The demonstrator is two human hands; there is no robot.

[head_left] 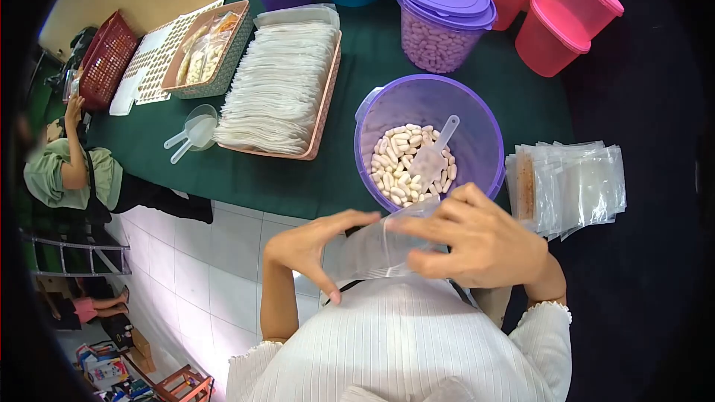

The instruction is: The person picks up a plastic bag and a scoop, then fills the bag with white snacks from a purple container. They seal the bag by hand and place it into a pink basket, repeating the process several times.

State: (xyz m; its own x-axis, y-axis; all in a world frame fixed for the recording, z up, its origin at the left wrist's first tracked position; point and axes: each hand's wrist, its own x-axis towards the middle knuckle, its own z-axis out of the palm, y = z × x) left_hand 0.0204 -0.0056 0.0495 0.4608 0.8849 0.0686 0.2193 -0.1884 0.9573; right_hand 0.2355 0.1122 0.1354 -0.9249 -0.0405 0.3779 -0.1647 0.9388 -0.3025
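Note:
Both my hands hold one small clear zip bag point(376, 247) just above my chest. My left hand point(313, 246) grips its left edge and my right hand point(480, 242) pinches its right side near the top. The bag looks empty. Just beyond it stands an open purple tub point(477, 115) holding pale capsule-shaped pieces point(395, 164), with a clear plastic scoop point(436, 152) resting in them. A stack of empty clear zip bags point(570, 186) lies right of the tub.
A green cloth covers the table point(298, 179). A pink tray of white packets point(279, 85) sits left of centre, two clear scoops point(192, 134) beside it. A lidded purple tub point(441, 18) and pink containers point(555, 7) stand behind. A person in green point(71, 167) sits at left.

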